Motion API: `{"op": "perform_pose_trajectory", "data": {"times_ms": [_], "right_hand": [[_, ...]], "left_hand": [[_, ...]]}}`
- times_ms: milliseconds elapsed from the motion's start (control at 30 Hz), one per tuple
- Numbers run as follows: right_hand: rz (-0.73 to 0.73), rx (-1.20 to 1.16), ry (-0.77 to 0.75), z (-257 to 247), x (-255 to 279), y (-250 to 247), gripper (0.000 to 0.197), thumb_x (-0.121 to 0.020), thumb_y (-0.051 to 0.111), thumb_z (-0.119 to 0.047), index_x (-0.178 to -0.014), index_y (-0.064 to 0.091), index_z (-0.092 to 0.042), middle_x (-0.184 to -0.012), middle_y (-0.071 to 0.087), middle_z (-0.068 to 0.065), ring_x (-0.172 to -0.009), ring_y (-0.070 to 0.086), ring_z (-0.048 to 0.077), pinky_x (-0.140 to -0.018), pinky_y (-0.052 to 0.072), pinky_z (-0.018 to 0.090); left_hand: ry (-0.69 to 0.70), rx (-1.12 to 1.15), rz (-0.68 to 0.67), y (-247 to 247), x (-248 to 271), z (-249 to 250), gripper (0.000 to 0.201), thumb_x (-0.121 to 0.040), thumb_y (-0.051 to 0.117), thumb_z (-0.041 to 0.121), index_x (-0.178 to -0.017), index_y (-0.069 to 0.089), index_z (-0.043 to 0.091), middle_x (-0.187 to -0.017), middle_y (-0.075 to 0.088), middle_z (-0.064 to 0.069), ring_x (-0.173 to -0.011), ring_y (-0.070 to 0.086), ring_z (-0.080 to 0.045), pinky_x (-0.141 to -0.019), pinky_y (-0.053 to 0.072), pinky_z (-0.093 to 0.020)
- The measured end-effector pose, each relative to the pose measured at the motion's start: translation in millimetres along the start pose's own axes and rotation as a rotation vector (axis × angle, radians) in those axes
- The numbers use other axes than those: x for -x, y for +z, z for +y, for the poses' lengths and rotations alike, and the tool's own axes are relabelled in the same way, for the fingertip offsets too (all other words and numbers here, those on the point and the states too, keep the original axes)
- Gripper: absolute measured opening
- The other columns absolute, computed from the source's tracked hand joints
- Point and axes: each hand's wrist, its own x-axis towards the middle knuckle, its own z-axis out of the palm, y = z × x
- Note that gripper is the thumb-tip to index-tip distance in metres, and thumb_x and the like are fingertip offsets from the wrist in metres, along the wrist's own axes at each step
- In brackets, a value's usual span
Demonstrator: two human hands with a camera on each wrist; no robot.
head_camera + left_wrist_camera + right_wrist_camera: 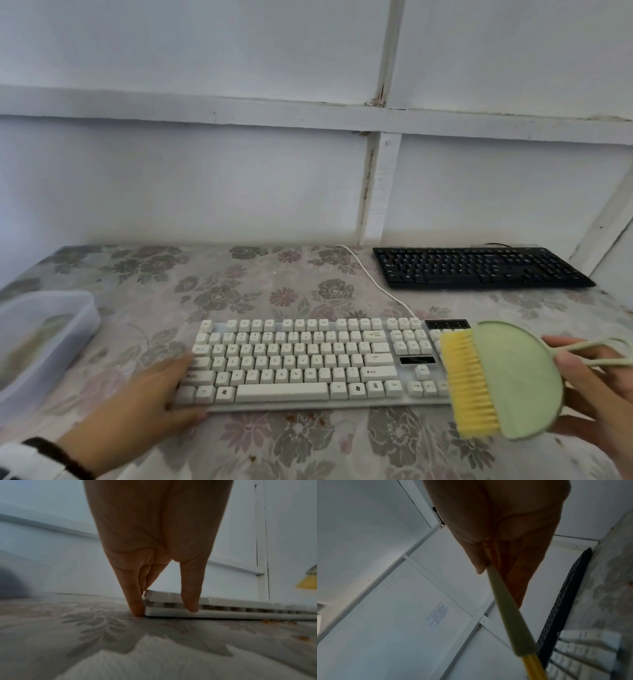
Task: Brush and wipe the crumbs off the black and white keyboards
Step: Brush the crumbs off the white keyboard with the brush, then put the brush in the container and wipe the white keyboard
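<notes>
The white keyboard (308, 363) lies in the middle of the flowered table; the black keyboard (479, 267) lies at the back right by the wall. My left hand (171, 383) rests against the white keyboard's left end, fingers straight. In the left wrist view the left hand (164, 609) has its thumb on the front edge of the white keyboard (240, 612) and a finger on the table at its corner. My right hand (582, 387) grips the thin handle of a green brush (513, 380). Its yellow bristles (469, 383) point left over the number pad. Brown crumbs (301, 416) lie before the keyboard.
A clear plastic tub (44, 339) stands at the left table edge. A white cable (373, 277) runs from the white keyboard toward the back wall. The white panelled wall (205, 171) closes off the table's far side, and the table corner is at the far right.
</notes>
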Motion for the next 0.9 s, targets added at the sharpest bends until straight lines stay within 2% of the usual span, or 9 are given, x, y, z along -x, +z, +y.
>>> {"op": "perform_pose_trajectory", "data": {"times_ms": [67,100,167,267,400,533,600,733,900], "right_hand": [[-0.038,-0.035,0.000,-7,3,22,0.072,-0.022,0.085,-0.067,-0.081,0.070,-0.029,-0.081,0.072,0.004,-0.059,0.069,0.020,-0.049,0.055,0.040],[-0.057,-0.042,0.001,-12,5,32,0.067,-0.025,0.086,-0.063,-0.080,0.070,-0.029,-0.083,0.072,0.007,-0.059,0.069,0.020,-0.049,0.055,0.039],[-0.095,-0.049,-0.014,-19,7,55,0.071,-0.022,0.086,-0.064,-0.081,0.070,-0.027,-0.082,0.072,0.008,-0.061,0.068,0.021,-0.047,0.055,0.037],[-0.177,-0.047,-0.052,-31,9,96,0.074,-0.022,0.084,-0.068,-0.080,0.070,-0.024,-0.080,0.071,0.012,-0.061,0.068,0.019,-0.045,0.055,0.035],[-0.307,-0.011,-0.170,-47,7,153,0.076,-0.028,0.083,-0.069,-0.085,0.071,-0.020,-0.082,0.072,0.012,-0.065,0.069,0.020,-0.049,0.056,0.035],[-0.427,-0.038,-0.263,-73,3,218,0.034,-0.053,0.076,-0.042,-0.080,0.073,-0.022,-0.080,0.073,0.005,-0.066,0.069,0.017,-0.050,0.055,0.027],[-0.508,-0.084,-0.275,-86,3,256,0.024,-0.060,0.068,-0.031,-0.080,0.073,-0.018,-0.076,0.073,0.004,-0.064,0.069,0.015,-0.049,0.053,0.023],[-0.647,-0.114,-0.277,-103,1,334,0.021,-0.075,0.061,-0.017,-0.091,0.064,-0.004,-0.071,0.071,0.003,-0.061,0.067,0.012,-0.049,0.053,0.021],[-0.763,-0.010,-0.216,-108,-7,438,0.017,-0.087,0.062,-0.012,-0.097,0.061,0.001,-0.077,0.068,0.009,-0.063,0.065,0.015,-0.055,0.057,0.029]], "left_hand": [[0.045,0.059,-0.011,-7,4,-9,0.134,-0.023,0.027,0.101,-0.140,0.025,0.035,-0.137,0.031,0.022,-0.123,0.040,0.000,-0.098,0.037,-0.011],[0.080,0.086,0.015,-10,6,-15,0.124,-0.020,0.020,0.102,-0.131,0.027,0.048,-0.129,0.031,0.031,-0.117,0.043,0.005,-0.090,0.040,-0.006],[0.150,0.125,0.092,-25,15,-20,0.092,-0.027,0.024,0.102,-0.111,0.026,0.063,-0.115,0.028,0.044,-0.107,0.045,0.015,-0.078,0.042,0.000],[0.205,0.237,0.210,-52,33,-30,0.058,-0.052,0.048,0.082,-0.108,0.037,0.069,-0.112,0.042,0.044,-0.107,0.043,0.021,-0.079,0.045,-0.006],[0.202,0.288,0.396,-84,51,-66,0.051,-0.063,0.060,0.062,-0.110,0.041,0.069,-0.117,0.044,0.044,-0.103,0.049,0.019,-0.080,0.048,-0.021],[0.056,0.283,0.485,-104,59,-124,0.049,-0.067,0.060,0.069,-0.113,0.044,0.062,-0.116,0.044,0.044,-0.105,0.055,-0.005,-0.085,0.047,-0.029],[-0.019,0.271,0.459,-108,60,-159,0.052,-0.066,0.063,0.066,-0.111,0.038,0.067,-0.111,0.038,0.052,-0.104,0.052,-0.012,-0.089,0.044,-0.035],[-0.085,0.233,0.323,-109,55,-213,0.081,-0.045,0.060,0.084,-0.118,0.028,0.068,-0.115,0.037,0.049,-0.110,0.046,-0.002,-0.096,0.041,-0.034],[-0.017,0.447,0.189,-113,55,-205,0.084,-0.019,0.061,0.089,-0.092,0.020,0.088,-0.100,0.031,0.065,-0.097,0.035,0.035,-0.083,0.036,-0.004]]}}
